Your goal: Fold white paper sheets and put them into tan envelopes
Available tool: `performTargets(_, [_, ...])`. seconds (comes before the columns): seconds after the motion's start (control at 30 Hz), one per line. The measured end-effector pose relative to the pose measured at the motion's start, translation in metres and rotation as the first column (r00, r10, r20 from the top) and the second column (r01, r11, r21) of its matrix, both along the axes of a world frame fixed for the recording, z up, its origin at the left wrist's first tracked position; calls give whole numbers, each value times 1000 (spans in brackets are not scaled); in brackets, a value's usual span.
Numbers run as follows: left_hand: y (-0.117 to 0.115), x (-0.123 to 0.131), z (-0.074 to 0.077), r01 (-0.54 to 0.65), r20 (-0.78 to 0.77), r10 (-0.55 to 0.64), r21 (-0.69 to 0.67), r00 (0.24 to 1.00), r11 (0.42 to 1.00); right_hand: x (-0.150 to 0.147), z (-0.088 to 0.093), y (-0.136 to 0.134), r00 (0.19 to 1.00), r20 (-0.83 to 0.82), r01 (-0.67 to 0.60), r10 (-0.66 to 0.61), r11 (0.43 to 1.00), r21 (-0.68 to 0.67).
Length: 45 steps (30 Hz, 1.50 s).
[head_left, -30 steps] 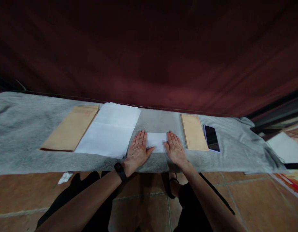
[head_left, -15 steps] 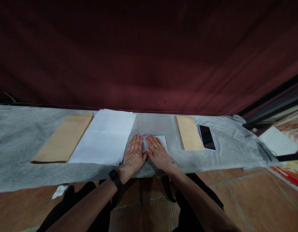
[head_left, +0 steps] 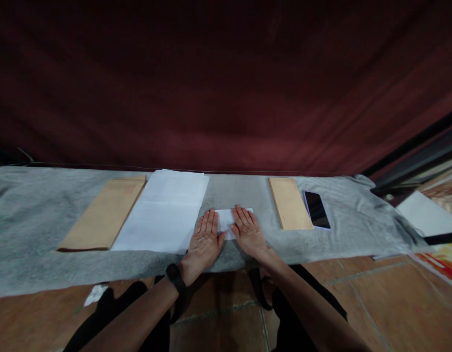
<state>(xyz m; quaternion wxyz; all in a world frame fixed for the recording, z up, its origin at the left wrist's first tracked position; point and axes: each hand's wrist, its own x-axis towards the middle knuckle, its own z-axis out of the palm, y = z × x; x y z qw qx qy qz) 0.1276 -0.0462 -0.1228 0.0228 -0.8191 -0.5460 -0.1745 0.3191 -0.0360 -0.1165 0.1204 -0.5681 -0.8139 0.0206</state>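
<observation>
A small folded piece of white paper (head_left: 225, 221) lies on the grey cloth, partly covered by both hands. My left hand (head_left: 206, 239) rests flat with fingers stretched out over the paper's left end. Over its right part my right hand (head_left: 248, 234) presses flat, fingers extended. The middle of the paper shows between the two hands. Just left of my left hand is a stack of large white sheets (head_left: 163, 210), with a crease across it.
Beyond the sheets lies a large brown envelope (head_left: 104, 212). To the right are a stack of smaller tan envelopes (head_left: 290, 203) and a phone (head_left: 316, 210). The grey cloth (head_left: 244, 188) covers a narrow surface before a dark red curtain (head_left: 226, 98).
My hands have moved apart, the right one sliding rightwards along the folded paper. More of the paper's middle now shows. The whole view has shifted slightly.
</observation>
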Motion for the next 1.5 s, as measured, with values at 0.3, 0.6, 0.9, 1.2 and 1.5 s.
performTargets(0.3, [-11, -1, 1, 52, -7, -52, 37, 999, 998, 9, 3, 1, 999, 11, 52, -51, 998, -37])
performTargets(0.6, [-44, 7, 13, 262, -72, -260, 10, 963, 965, 3, 11, 1, 997, -38, 67, -71, 995, -80])
performTargets(0.9, [-49, 5, 0, 247, -52, -250, -66, 967, 967, -35, 21, 3, 943, -185, -302, 275, 944, -133])
performTargets(1.2, [-47, 5, 11, 254, -35, -260, -123, 965, 959, -30, 12, 21, 976, -110, -200, 187, 973, -117])
performTargets(1.5, [-48, 7, 8, 226, -43, -228, -52, 973, 973, -1, 6, 11, 998, -34, -53, 52, 997, -48])
